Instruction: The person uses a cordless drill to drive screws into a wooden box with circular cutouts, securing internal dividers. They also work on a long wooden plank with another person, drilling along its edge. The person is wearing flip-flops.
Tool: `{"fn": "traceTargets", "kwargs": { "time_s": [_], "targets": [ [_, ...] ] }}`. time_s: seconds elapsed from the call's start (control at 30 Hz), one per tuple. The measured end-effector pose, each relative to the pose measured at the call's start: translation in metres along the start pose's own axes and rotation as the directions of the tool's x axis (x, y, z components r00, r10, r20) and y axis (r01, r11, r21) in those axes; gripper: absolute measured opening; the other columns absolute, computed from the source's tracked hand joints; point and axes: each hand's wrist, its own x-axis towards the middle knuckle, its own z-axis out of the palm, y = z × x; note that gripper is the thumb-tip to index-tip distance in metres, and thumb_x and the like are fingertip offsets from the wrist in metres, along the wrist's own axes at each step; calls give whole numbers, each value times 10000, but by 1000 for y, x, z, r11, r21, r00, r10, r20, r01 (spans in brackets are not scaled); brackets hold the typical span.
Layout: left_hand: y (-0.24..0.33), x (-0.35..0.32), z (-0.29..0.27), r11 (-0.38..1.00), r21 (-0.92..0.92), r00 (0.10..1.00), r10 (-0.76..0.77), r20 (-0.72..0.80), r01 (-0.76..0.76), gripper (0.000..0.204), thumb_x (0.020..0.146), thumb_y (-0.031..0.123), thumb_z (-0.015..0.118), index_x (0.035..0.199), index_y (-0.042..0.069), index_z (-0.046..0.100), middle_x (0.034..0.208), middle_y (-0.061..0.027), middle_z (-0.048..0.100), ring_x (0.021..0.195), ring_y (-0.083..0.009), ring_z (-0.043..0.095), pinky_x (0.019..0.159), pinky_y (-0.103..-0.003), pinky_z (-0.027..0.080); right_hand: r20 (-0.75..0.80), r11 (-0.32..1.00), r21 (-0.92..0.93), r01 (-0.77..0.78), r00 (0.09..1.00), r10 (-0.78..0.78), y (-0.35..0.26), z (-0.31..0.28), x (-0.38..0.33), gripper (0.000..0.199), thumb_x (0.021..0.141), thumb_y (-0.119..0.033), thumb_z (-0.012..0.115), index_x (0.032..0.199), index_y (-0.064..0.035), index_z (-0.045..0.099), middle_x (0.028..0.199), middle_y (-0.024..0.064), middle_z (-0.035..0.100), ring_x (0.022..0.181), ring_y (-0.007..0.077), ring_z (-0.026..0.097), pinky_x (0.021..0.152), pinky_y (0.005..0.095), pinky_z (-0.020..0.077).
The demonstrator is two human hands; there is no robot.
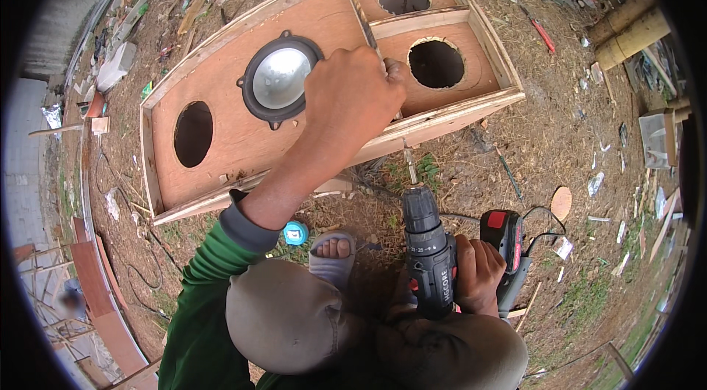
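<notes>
Two hands were busy over a plywood speaker box [221, 132] that lay face-up on the dirt ground [545, 139]. The left hand [353, 92], reaching up from a green sleeve [202, 294], was closed in a fist on the box's front rim near the centre, gripping a thin upright wooden divider [361, 14] at its near end; exactly what the fingers pinched was hidden under the knuckles. At nine o'clock from that hand sat a round speaker driver [278, 79] with a silvery dome, set into the panel. An empty oval hole [193, 134] lay farther out at eight o'clock, and two round holes [436, 63] lay at two and three o'clock. The right hand [479, 272] was wrapped tightly around the grip of a black cordless drill [431, 250], at five o'clock from the left hand, its bit [409, 162] pointing up toward the box's front edge. A sandalled foot [333, 254] rested just left of the drill, beside a small blue tape measure [295, 232].
</notes>
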Motion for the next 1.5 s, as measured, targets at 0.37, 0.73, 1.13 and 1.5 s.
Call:
{"fn": "traceTargets", "kwargs": {
  "time_s": [0.37, 0.73, 1.13, 1.5],
  "targets": [
    [0, 0, 2, 1000, -16, 1000, -17, -23, 17, 481, 956, 335, 639, 751, -90, 730, 719, -337, 691, 747, -524, 733, 772, -579, 593, -13, 998, -57, 13, 1000, -14, 1, 2, 2, 327, 843, -90, 697, 1137, 43, 645, 745, 95, 584, 588, 264, 603, 535, 392, 487],
    [1, -2, 2, 999, -20, 999, -29, -18, 29, 494, 961, 334, 625, 741, -97, 725, 721, -341, 686, 759, -529, 730, 779, -575, 588, 21, 985, -156, 68, 998, -65, 2, -8, 8, 283, 886, -97, 667, 1130, 46, 671, 765, 73, 574, 610, 227, 598, 561, 377, 509],
    [-4, 0, 12, 997, 67, 998, -26, -59, 30, 495, 947, 343, 647, 689, -77, 697, 662, -306, 660, 684, -511, 703, 723, -563, 573, 4, 921, -345, 182, 981, -193, 27, -20, -1, 490, 808, -70, 690, 1283, 49, 688, 753, 25, 540, 615, 163, 550, 558, 329, 444],
    [-19, -5, -9, 913, -359, 979, -159, 124, 194, 538, 1063, 387, 605, 741, -26, 730, 638, -159, 692, 597, -265, 687, 603, -404, 525, -183, 963, 189, -192, 957, 226, 13, 47, -55, 445, 843, -122, 710, 1267, 12, 681, 789, 107, 653, 632, 290, 649, 591, 420, 500]
  ]
}}
